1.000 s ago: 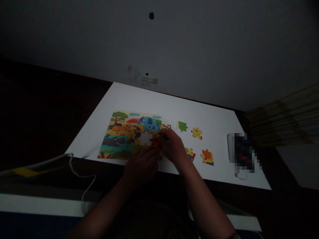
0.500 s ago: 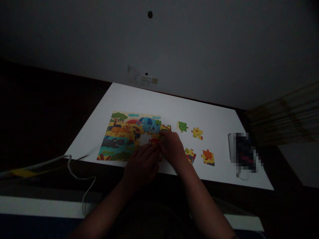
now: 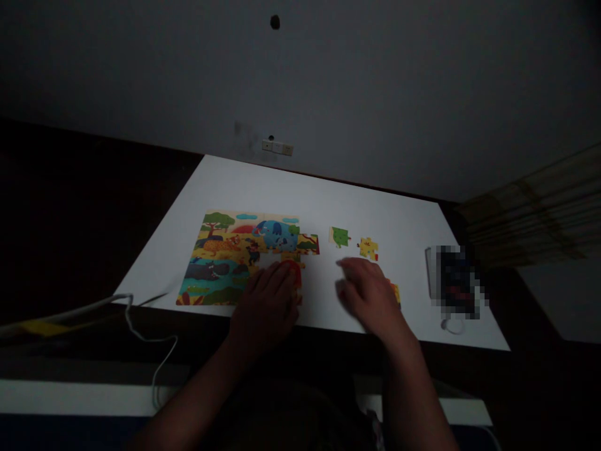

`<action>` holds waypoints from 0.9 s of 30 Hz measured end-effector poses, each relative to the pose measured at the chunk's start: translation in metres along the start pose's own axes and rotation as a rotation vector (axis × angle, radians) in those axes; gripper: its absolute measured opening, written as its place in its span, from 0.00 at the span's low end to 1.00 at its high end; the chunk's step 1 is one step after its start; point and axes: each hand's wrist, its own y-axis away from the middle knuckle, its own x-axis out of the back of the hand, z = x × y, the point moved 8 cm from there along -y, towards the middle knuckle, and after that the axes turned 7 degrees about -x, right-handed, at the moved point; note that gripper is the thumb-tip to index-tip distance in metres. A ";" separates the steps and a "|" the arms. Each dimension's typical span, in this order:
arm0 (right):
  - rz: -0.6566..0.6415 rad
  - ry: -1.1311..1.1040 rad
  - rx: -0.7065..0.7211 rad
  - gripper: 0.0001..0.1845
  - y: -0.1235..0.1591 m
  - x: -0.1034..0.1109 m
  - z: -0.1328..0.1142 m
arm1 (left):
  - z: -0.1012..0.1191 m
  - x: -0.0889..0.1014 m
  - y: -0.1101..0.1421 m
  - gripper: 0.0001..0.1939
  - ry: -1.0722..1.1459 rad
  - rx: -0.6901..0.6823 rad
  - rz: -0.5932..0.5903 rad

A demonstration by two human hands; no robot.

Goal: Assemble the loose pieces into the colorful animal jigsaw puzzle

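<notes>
A jigsaw puzzle of savanna animals (image 3: 225, 257) lies on the white surface, with a gap in its lower right. My left hand (image 3: 265, 300) rests at that gap, its fingers pressed over a red-orange puzzle piece (image 3: 293, 274). My right hand (image 3: 369, 291) is blurred and hovers to the right of the puzzle, holding nothing I can see. It covers most of an orange-and-yellow loose piece (image 3: 395, 293). A green loose piece (image 3: 339, 237) and a yellow one (image 3: 369, 248) lie beyond it.
The white tabletop (image 3: 263, 185) ends in a dark floor on the left and front. A pixelated dark object (image 3: 455, 282) lies at the right, with a white cable loop below it. Another white cable (image 3: 141, 332) hangs at the front left. A wall socket plate (image 3: 277, 147) sits behind.
My right hand has moved right, away from the puzzle, and now covers the loose pieces near the front. My left hand stays at the gap, lying further over the red-orange piece.
</notes>
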 end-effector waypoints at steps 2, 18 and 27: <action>-0.038 0.039 -0.002 0.24 0.013 0.004 0.016 | 0.000 -0.001 0.000 0.30 -0.011 0.009 -0.021; -0.088 -0.139 -0.031 0.22 0.028 0.001 0.021 | -0.001 -0.001 -0.001 0.29 -0.035 -0.003 -0.039; -0.017 -0.319 0.036 0.22 -0.013 -0.022 -0.006 | -0.001 0.001 -0.003 0.29 -0.024 -0.002 -0.035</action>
